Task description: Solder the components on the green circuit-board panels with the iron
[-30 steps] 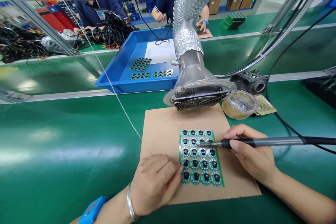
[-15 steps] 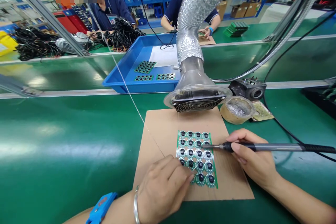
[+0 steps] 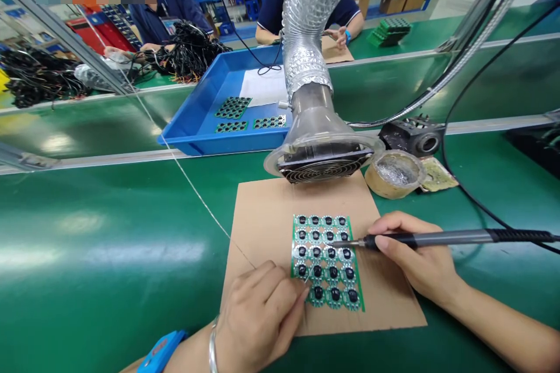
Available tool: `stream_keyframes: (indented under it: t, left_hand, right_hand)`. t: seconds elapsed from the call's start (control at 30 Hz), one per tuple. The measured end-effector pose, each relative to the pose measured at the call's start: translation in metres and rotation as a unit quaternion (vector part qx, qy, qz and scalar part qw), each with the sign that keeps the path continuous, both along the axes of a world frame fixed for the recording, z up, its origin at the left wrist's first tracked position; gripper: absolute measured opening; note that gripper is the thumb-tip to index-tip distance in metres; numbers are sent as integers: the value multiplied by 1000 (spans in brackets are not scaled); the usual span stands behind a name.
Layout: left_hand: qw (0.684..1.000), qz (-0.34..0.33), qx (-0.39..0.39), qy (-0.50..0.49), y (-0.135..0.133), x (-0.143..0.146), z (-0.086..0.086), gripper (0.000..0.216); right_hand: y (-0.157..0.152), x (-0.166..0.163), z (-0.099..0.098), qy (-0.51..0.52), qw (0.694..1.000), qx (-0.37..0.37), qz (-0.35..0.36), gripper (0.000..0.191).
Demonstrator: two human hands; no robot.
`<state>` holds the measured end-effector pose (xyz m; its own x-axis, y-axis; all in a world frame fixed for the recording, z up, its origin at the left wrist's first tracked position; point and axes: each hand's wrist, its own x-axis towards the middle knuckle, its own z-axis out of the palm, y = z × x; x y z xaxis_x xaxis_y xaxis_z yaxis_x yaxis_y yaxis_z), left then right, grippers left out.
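A green panel of small circuit boards (image 3: 326, 262), each with a round black blob, lies on a sheet of cardboard (image 3: 258, 215). My right hand (image 3: 420, 262) is closed around a soldering iron (image 3: 441, 238). The iron's tip is over the panel, around its third row from the top; whether it touches is too small to tell. Pinched in my left hand (image 3: 262, 315) is a thin solder wire (image 3: 199, 201), its short end sticking out over the panel's lower left. This hand covers the panel's bottom left corner.
Above the cardboard hangs a fume extractor hood (image 3: 324, 145) on a silver duct. Right of it stand a tub of solder scraps (image 3: 394, 173), a sponge (image 3: 438, 175) and a dark iron holder (image 3: 413, 137). Behind is a blue tray (image 3: 184, 143) with several panels. Two people sit opposite, near black cable bundles (image 3: 186, 52).
My left hand has shifted left and slightly down, drawing the wire's end away from the iron. The iron has moved a little left. The whole view has shifted slightly.
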<state>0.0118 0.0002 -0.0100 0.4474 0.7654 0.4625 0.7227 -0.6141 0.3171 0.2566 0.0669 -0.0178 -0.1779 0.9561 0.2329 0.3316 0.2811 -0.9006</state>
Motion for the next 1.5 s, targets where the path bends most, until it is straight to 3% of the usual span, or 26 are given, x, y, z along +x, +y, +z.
stream_keyframes:
  t: [1.5]
  left_hand:
    - [1000, -24, -6, 11, 5, 4, -9, 3]
  right_hand:
    - [0, 4, -5, 35, 999, -17, 26, 10]
